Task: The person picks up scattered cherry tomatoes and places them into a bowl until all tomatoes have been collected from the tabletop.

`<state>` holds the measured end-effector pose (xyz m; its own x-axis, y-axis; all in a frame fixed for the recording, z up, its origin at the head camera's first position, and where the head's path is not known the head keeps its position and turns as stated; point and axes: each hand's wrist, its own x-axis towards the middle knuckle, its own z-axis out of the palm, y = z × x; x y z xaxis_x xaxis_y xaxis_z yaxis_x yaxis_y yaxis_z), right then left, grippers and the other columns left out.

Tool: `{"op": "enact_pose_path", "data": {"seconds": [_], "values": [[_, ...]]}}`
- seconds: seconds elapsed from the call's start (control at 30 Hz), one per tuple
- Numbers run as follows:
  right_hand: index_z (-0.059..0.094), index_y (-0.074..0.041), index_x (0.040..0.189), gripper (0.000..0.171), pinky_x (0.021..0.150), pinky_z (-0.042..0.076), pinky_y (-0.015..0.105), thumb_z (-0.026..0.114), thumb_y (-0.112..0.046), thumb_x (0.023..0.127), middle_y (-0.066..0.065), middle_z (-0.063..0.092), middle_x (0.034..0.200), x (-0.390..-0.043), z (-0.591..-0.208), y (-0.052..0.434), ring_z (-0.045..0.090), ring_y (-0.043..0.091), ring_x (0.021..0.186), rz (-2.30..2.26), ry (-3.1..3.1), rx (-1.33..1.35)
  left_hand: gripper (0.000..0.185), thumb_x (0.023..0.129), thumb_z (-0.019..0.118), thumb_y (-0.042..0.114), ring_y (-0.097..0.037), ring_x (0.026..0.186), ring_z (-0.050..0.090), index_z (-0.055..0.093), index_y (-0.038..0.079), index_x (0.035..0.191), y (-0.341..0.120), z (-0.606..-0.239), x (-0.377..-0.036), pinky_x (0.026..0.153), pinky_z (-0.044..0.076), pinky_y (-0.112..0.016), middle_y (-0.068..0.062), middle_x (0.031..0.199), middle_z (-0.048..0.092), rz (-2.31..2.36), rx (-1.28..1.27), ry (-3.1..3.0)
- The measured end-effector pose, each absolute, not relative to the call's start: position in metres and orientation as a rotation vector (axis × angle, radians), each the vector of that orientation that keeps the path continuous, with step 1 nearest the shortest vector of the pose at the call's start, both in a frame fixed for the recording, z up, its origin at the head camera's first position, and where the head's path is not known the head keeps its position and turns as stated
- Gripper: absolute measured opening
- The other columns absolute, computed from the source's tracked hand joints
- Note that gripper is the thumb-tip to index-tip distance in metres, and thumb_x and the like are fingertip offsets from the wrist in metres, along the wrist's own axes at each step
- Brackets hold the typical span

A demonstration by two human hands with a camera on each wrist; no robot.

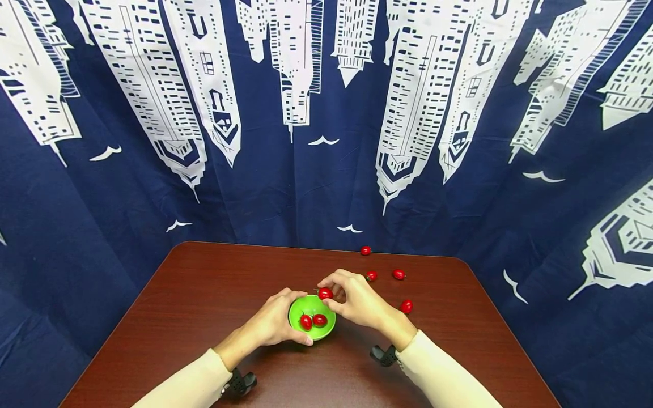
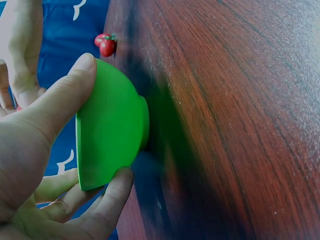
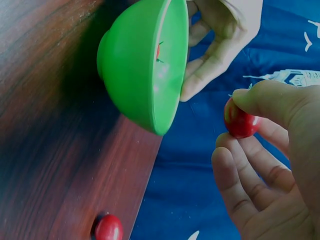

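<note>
A green bowl (image 1: pixel 312 304) is gripped by my left hand (image 1: pixel 275 320), its thumb on the near side and its fingers round the far side. Two small red cherry tomatoes (image 1: pixel 319 320) with green stems lie inside the bowl. Just over the bowl's right rim, my right hand (image 1: pixel 352 297) pinches another cherry tomato (image 3: pixel 241 119) between thumb and fingertips. The left wrist view shows the bowl's outer wall (image 2: pixel 110 125) and its foot close over the table, with a dark shadow beside it.
Several more cherry tomatoes lie on the brown wooden table (image 1: pixel 214 283), right of and beyond the bowl: one tomato (image 1: pixel 365 250) near the far edge, another tomato (image 1: pixel 406 306) beside the right forearm. A blue curtain (image 1: pixel 316 192) printed with white buildings hangs behind the table.
</note>
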<state>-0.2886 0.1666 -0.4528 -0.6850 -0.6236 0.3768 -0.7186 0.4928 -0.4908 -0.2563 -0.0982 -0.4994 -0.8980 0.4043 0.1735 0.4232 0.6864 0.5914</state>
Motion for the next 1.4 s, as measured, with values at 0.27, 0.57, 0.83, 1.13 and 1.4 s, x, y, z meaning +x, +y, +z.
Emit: {"op": "enact_pose_path", "data": {"seconds": [0.27, 0.57, 0.83, 1.13, 1.4], "values": [[0.081, -0.008, 0.128, 0.032, 0.080, 0.066, 0.023, 0.089, -0.004, 0.098, 0.003, 0.080, 0.113, -0.292, -0.456, 0.156, 0.078, 0.015, 0.091, 0.926, -2.562, 1.214, 0.108, 0.065, 0.117, 0.040, -0.024, 0.115, 0.071, 0.070, 0.000, 0.153, -0.098, -0.498, -0.257, 0.102, 0.063, -0.044, -0.009, 0.127, 0.075, -1.021, -0.707, -2.857], [0.082, -0.005, 0.130, 0.033, 0.079, 0.067, 0.030, 0.088, -0.005, 0.098, 0.005, 0.080, 0.112, -0.291, -0.456, 0.149, 0.080, 0.026, 0.093, 0.893, -2.588, 1.221, 0.106, 0.066, 0.117, 0.041, -0.025, 0.116, 0.071, 0.070, -0.001, 0.152, -0.098, -0.497, -0.257, 0.102, 0.064, -0.045, -0.010, 0.127, 0.074, -1.036, -0.710, -2.862], [0.082, -0.005, 0.132, 0.034, 0.079, 0.068, 0.032, 0.088, -0.006, 0.099, 0.005, 0.081, 0.113, -0.291, -0.456, 0.148, 0.080, 0.027, 0.094, 0.883, -2.588, 1.221, 0.106, 0.066, 0.117, 0.041, -0.024, 0.115, 0.071, 0.070, -0.001, 0.152, -0.099, -0.498, -0.257, 0.101, 0.064, -0.043, -0.009, 0.127, 0.074, -1.037, -0.715, -2.855], [0.077, -0.012, 0.144, 0.047, 0.102, 0.071, 0.050, 0.091, -0.010, 0.100, 0.008, 0.079, 0.139, -0.289, -0.457, 0.147, 0.083, 0.034, 0.115, 0.870, -2.570, 1.216, 0.106, 0.068, 0.116, 0.040, -0.023, 0.114, 0.069, 0.069, 0.000, 0.154, -0.099, -0.497, -0.256, 0.099, 0.063, -0.043, -0.009, 0.126, 0.073, -1.042, -0.706, -2.875], [0.078, -0.014, 0.143, 0.045, 0.102, 0.070, 0.048, 0.092, -0.012, 0.100, 0.004, 0.079, 0.138, -0.287, -0.457, 0.150, 0.082, 0.031, 0.114, 0.840, -2.550, 1.201, 0.107, 0.068, 0.116, 0.040, -0.021, 0.112, 0.068, 0.069, -0.001, 0.154, -0.099, -0.499, -0.256, 0.097, 0.062, -0.041, -0.009, 0.126, 0.073, -1.046, -0.706, -2.868]]}}
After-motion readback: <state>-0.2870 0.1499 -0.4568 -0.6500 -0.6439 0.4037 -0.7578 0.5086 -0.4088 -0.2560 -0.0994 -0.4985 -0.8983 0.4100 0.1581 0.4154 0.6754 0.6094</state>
